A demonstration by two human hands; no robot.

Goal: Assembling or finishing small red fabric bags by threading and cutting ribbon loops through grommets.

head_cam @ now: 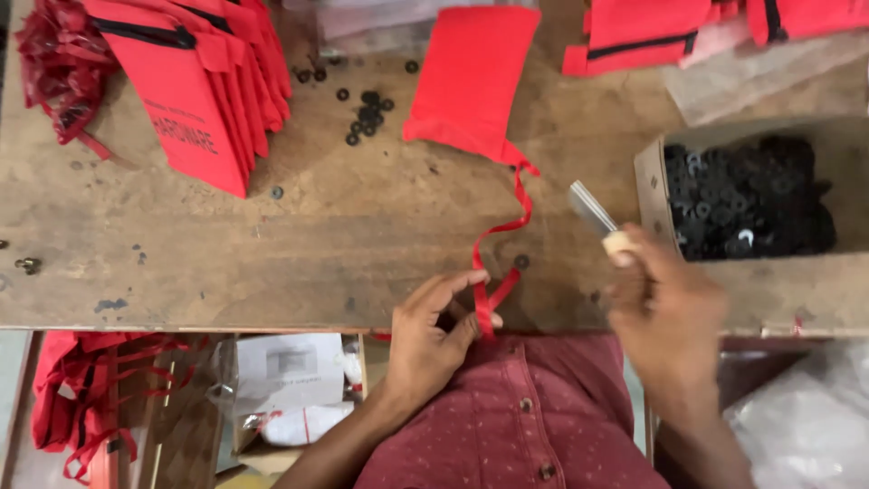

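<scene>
The left hand (433, 330) is pinching the red ribbon (501, 237) of the red pouch (472, 77) lying on the surface (299, 254). The right hand (665, 312) is gripping a blade tool (597, 217). Judgement: keeping the ribbon taut and the edge angled away from the fingers should give a clean cut.

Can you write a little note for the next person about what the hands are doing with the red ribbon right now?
Left hand: fingers pinch the red ribbon at the table edge.
Right hand: holds a small blade with a pale handle, raised beside the ribbon, not touching it.
The ribbon runs from the red pouch lying on the table.
Box of black washers sits to the right; loose washers and a pile of red pouches at the far left.
Done: ribbon pulled out and held. Ribbon looks uncut.
</scene>
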